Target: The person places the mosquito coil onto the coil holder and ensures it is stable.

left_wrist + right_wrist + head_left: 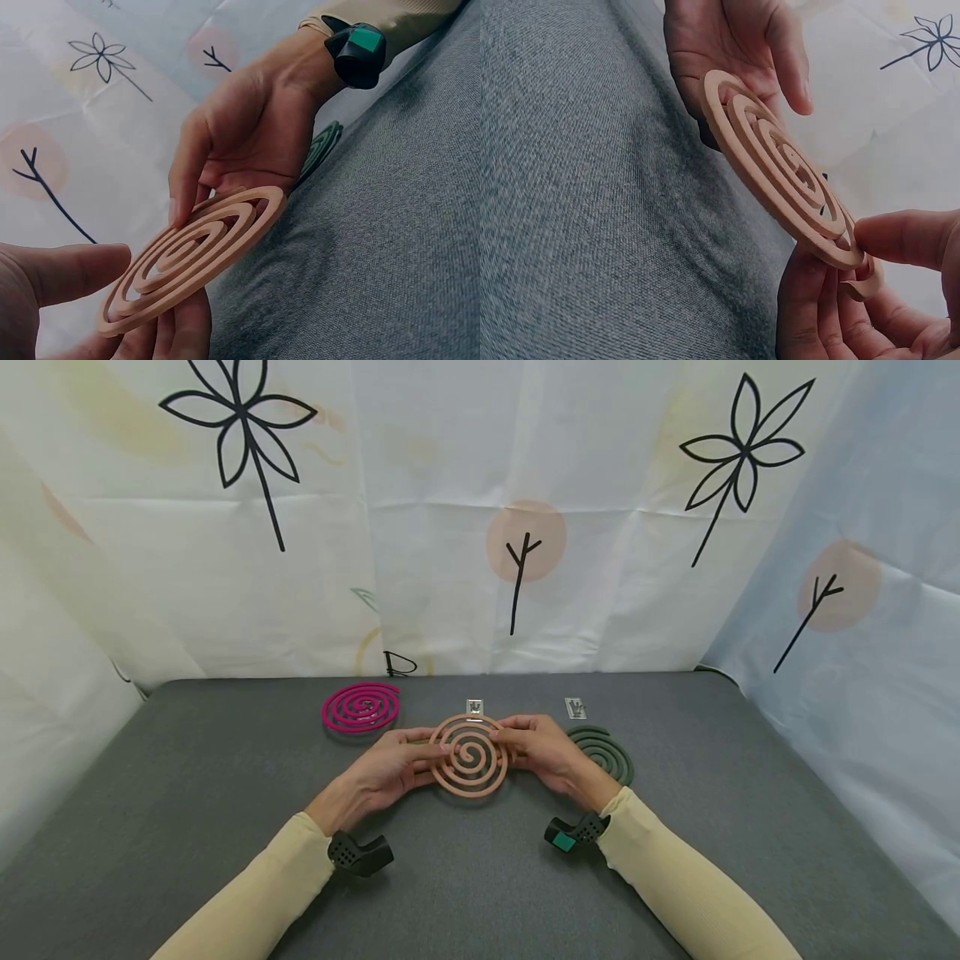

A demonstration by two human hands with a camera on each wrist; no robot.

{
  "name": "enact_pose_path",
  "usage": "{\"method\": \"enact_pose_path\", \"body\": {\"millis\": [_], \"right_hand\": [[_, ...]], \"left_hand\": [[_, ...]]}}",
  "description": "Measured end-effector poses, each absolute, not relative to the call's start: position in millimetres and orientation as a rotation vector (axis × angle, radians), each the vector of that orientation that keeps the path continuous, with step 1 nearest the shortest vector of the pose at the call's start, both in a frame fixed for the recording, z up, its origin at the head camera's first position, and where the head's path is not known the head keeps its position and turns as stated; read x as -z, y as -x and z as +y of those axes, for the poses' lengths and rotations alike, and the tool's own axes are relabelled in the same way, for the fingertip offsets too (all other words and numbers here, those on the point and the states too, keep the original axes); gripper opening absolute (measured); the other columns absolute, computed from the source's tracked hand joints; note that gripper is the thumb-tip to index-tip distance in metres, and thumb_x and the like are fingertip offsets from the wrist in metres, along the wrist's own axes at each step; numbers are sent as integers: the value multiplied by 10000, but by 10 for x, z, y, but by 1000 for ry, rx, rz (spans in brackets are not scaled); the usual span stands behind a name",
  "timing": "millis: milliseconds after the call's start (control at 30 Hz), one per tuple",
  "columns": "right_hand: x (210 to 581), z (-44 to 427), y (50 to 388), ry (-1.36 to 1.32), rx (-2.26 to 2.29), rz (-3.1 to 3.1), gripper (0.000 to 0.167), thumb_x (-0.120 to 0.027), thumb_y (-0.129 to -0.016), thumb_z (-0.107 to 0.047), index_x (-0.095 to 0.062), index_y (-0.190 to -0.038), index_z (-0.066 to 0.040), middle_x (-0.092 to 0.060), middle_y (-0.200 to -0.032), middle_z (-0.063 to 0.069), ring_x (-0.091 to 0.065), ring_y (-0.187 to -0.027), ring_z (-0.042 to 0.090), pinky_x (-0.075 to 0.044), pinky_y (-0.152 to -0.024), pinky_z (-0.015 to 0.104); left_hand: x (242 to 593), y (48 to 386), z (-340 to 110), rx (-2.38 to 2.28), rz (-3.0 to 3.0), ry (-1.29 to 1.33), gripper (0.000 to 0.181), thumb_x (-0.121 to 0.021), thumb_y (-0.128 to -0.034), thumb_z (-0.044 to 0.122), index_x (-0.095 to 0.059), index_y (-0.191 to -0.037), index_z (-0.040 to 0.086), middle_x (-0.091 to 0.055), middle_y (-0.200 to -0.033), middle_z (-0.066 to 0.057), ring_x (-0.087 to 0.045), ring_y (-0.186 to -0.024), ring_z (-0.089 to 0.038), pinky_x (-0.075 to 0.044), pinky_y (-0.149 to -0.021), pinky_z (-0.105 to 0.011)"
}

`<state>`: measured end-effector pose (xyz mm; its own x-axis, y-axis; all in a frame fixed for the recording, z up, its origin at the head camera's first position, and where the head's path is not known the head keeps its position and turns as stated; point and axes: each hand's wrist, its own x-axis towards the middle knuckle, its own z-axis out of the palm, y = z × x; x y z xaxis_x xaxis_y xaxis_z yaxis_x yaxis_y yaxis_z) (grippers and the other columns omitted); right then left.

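A tan mosquito coil [470,791] is held between both hands above the table, its spiral face tilted toward the head camera. My left hand [387,768] holds its left edge, with fingers underneath and the thumb over the face; whether that thumb touches is hard to tell. On the opposite edge, my right hand [551,752] pinches the coil between thumb and fingers. In the right wrist view a curved end of the coil [865,287] sticks out below the rim, by the right fingers. Parts of the fingers are hidden behind the spiral.
A pink coil [335,710] stands at the back left of the grey table [225,827]. Behind the right wrist is a dark green coil [611,758], partly covered. Two small metal stands, a middle one [475,706] and a right one [575,707], lie near the patterned curtain [435,560].
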<state>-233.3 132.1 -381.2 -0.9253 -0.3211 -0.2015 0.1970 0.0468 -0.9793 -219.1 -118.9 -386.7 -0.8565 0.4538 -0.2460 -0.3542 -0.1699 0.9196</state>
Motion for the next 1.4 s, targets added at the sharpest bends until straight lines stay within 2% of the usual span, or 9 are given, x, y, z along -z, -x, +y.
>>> {"method": "enact_pose_path", "body": {"millis": [300, 667, 1100, 1400], "right_hand": [[3809, 1304, 2325, 125, 1955, 1950, 303, -628, -1016, -99, -623, -1258, 82, -682, -1056, 91, -670, -854, 148, -590, -720, 284], [3819, 1296, 2320, 132, 1940, 1925, 323, -620, -1022, -106, -606, -1280, 88, -657, -1117, 121, -655, -876, 163, -587, -741, 305], [3813, 1293, 2314, 202, 1934, 1828, 361, -595, -1032, -89, -557, -1343, 92, -652, -1119, 110, -665, -912, 170, -597, -832, 374], [3815, 1273, 2290, 235, 1959, 1721, 319, -582, -1029, -55, -549, -1308, 96, -663, -1053, 101, -685, -880, 168, -606, -824, 363]], "left_hand": [[3871, 2177, -1182, -2080, 1551, -97, 588, -611, -1008, 24, -351, -1530, -52, -702, -1164, -122, -704, -1036, -209, -554, -975, -450], [3916, 2173, -1162, -2079, 1654, -95, 585, -624, -996, 4, -358, -1509, -89, -723, -1021, -85, -717, -899, -154, -605, -857, -349], [3900, 2185, -1152, -2106, 1621, -24, 557, -611, -1001, -7, -382, -1507, -55, -716, -1058, -103, -720, -909, -161, -608, -841, -335], [3896, 2200, -1158, -2117, 1612, -22, 552, -606, -1006, -3, -383, -1510, -50, -712, -1086, -115, -718, -934, -164, -605, -850, -335]]}}
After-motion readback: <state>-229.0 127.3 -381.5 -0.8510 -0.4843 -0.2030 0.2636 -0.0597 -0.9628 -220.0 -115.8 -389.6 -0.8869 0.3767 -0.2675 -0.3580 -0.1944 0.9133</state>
